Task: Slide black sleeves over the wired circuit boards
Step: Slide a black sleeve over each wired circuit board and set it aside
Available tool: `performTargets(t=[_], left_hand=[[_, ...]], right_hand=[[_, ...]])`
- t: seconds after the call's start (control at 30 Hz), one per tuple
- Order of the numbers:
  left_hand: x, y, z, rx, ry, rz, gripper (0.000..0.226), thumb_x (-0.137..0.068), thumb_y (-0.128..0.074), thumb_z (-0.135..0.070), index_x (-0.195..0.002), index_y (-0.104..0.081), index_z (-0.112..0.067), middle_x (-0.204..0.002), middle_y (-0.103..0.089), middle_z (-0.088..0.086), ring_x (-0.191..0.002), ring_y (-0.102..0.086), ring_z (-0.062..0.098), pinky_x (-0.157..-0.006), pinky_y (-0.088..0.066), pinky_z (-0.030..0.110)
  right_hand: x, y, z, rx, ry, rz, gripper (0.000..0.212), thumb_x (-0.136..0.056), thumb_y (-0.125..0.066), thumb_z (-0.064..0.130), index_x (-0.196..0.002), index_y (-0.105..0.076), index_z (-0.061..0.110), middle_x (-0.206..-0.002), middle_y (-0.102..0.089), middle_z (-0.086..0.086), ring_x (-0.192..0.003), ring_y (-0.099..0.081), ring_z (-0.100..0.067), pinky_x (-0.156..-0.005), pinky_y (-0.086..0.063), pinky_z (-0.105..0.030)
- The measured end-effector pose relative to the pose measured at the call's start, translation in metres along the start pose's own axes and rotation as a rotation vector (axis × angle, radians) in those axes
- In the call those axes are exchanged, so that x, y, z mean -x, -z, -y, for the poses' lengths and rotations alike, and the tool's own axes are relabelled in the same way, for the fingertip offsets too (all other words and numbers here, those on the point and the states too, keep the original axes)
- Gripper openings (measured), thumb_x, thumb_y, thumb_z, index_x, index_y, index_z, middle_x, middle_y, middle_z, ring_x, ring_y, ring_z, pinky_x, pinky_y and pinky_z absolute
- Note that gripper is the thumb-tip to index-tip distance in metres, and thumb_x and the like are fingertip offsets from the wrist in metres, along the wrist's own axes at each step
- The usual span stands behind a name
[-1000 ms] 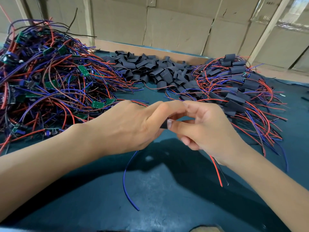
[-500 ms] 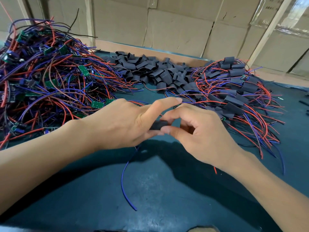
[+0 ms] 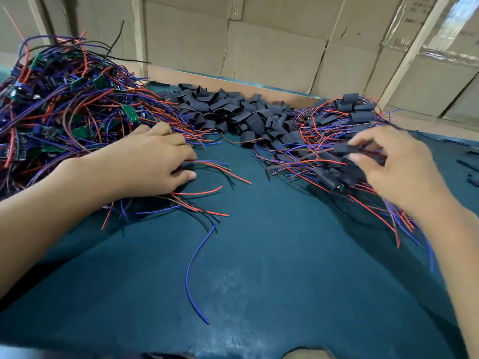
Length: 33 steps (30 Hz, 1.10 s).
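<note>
Cardboard panels (image 3: 272,55) back a dark green counter (image 3: 259,255). Bare wired boards (image 3: 64,104) lie heaped at far left, loose black sleeves (image 3: 233,112) at centre rear, sleeved boards (image 3: 344,125) at right. Left hand (image 3: 153,161) rests on the wire ends at the left heap's edge, fingers curled; whether they grip a wire cannot be told. Right hand (image 3: 394,167) pinches one sleeved board (image 3: 346,149) above the right heap.
</note>
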<state>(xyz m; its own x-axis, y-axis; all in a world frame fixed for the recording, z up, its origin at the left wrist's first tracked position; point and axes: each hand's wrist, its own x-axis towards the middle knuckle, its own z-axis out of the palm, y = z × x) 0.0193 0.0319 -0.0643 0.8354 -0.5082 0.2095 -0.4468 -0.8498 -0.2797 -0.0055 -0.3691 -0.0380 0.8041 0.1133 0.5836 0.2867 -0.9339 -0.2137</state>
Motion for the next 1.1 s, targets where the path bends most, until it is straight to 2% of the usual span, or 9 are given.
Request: performTargets(t=[0.13,0.27,0.4,0.5,0.63,0.73,0.87,1.03,1.1], left_hand=[[-0.004,-0.002,-0.005,-0.014,-0.048,-0.07,0.028,-0.099,-0.049,-0.044,-0.122,-0.063,-0.035,-0.108,-0.058,-0.014,-0.111,-0.044,0.019,-0.088,-0.036,0.036],[0.0,-0.001,-0.009,0.116,-0.115,-0.283,0.021,-0.097,-0.056,-0.039,-0.103,-0.072,-0.028,-0.097,-0.063,-0.01,-0.1,-0.054,0.023,-0.084,-0.041,0.041],[-0.001,0.007,-0.018,0.195,-0.167,-0.389,0.023,-0.101,-0.054,-0.037,-0.104,-0.074,-0.024,-0.097,-0.066,-0.005,-0.095,-0.058,0.026,-0.083,-0.044,0.044],[0.0,0.014,-0.027,0.206,-0.245,-0.474,0.026,-0.105,-0.052,-0.032,-0.105,-0.075,-0.019,-0.089,-0.066,0.0,-0.087,-0.063,0.029,-0.077,-0.046,0.042],[0.003,0.022,-0.043,0.22,-0.335,-0.545,0.024,-0.103,-0.054,-0.026,-0.107,-0.075,-0.014,-0.084,-0.065,0.005,-0.077,-0.065,0.031,-0.071,-0.053,0.044],[0.003,0.022,-0.053,0.26,-0.398,-0.541,0.022,-0.102,-0.056,-0.02,-0.109,-0.074,-0.009,-0.084,-0.063,0.008,-0.074,-0.062,0.033,-0.072,-0.055,0.046],[0.002,0.016,-0.054,0.319,-0.36,-0.472,0.02,-0.099,-0.065,-0.023,-0.113,-0.07,-0.01,-0.091,-0.065,0.005,-0.084,-0.065,0.032,-0.08,-0.055,0.045],[0.003,0.012,-0.047,0.318,-0.266,-0.42,0.027,-0.098,-0.063,-0.028,-0.123,-0.067,-0.019,-0.109,-0.066,0.0,-0.103,-0.062,0.028,-0.09,-0.053,0.042],[0.004,0.015,-0.049,0.363,-0.214,-0.404,0.034,-0.099,-0.061,-0.027,-0.132,-0.062,-0.021,-0.108,-0.066,0.001,-0.098,-0.064,0.028,-0.083,-0.055,0.042]], right_hand=[[0.001,-0.008,0.005,0.057,-0.122,0.233,0.029,-0.083,-0.077,0.013,-0.099,-0.065,0.034,-0.11,-0.07,-0.002,-0.109,-0.057,-0.033,-0.098,-0.043,-0.046],[0.006,-0.013,0.019,0.002,0.077,0.095,0.028,-0.086,-0.076,0.018,-0.112,-0.071,0.026,-0.119,-0.067,0.005,-0.118,-0.054,-0.031,-0.103,-0.037,-0.058],[0.012,-0.017,0.05,-0.162,0.263,0.01,0.024,-0.092,-0.069,0.032,-0.113,-0.073,0.022,-0.113,-0.069,0.009,-0.11,-0.059,-0.02,-0.1,-0.044,-0.048],[0.022,-0.027,0.08,-0.309,0.269,0.136,0.037,-0.093,-0.062,0.047,-0.117,-0.073,0.021,-0.107,-0.071,0.013,-0.102,-0.066,-0.008,-0.096,-0.049,-0.041],[0.037,-0.036,0.107,-0.448,0.215,0.3,0.051,-0.086,-0.067,0.057,-0.128,-0.068,0.028,-0.104,-0.073,0.019,-0.097,-0.069,-0.009,-0.098,-0.049,-0.032],[0.039,-0.042,0.112,-0.6,0.15,0.331,0.04,-0.086,-0.076,0.04,-0.122,-0.072,0.023,-0.091,-0.075,0.017,-0.082,-0.07,-0.007,-0.086,-0.048,-0.015],[0.036,-0.048,0.103,-0.59,0.116,0.305,0.021,-0.095,-0.068,0.004,-0.112,-0.077,0.013,-0.077,-0.074,0.011,-0.066,-0.068,-0.006,-0.073,-0.053,-0.016],[0.023,-0.034,0.081,-0.467,0.089,0.14,0.018,-0.097,-0.064,0.006,-0.103,-0.079,0.015,-0.078,-0.075,0.008,-0.067,-0.07,-0.008,-0.069,-0.054,-0.021],[0.02,-0.026,0.072,-0.474,0.079,0.107,0.017,-0.097,-0.064,0.006,-0.1,-0.078,0.016,-0.075,-0.074,0.009,-0.068,-0.071,-0.009,-0.067,-0.054,-0.023]])
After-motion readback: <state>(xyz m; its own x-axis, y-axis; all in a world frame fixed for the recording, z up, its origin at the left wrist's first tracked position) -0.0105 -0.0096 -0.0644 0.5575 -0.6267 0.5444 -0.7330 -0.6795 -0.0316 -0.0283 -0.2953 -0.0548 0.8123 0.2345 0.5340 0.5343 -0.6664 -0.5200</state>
